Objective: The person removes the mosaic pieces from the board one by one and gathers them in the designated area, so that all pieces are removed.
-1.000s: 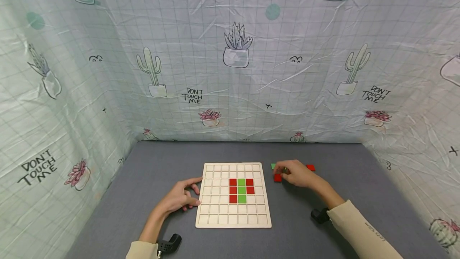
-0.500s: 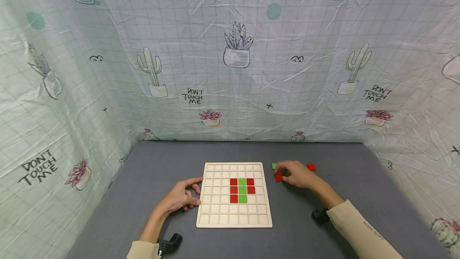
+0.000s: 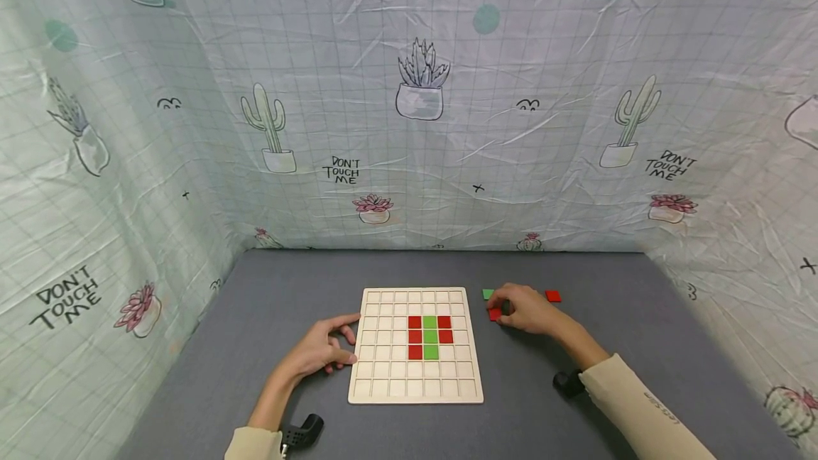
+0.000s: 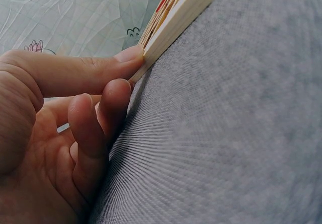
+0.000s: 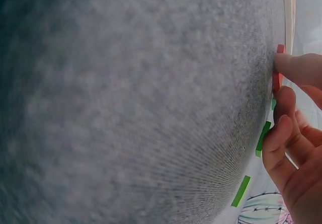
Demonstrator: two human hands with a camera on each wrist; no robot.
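Observation:
A pale wooden grid board (image 3: 383,390) lies on the grey table, with several red and green square tiles set in its cells. My left hand (image 3: 319,350) is at the board's left side, index finger stretched to the edge and thumb lower down on it. In the left wrist view the thumb (image 4: 126,58) presses the board's side (image 4: 171,32), other fingers bent below. Right of the board, my right hand (image 3: 527,309) pinches a loose red tile (image 3: 495,314) between thumb and index finger, low at the table. The right wrist view shows the thumb against this red tile (image 5: 277,80).
A green tile (image 3: 488,294) lies just beyond the right fingertips, and another red tile (image 3: 552,296) behind the hand. More green tiles (image 5: 241,191) show near the right fingers in the right wrist view. A cactus-print curtain (image 3: 409,162) surrounds the grey table (image 3: 287,275).
The right hand stays at the red tile, its fingers shifting only slightly. The left hand and the board keep their places.

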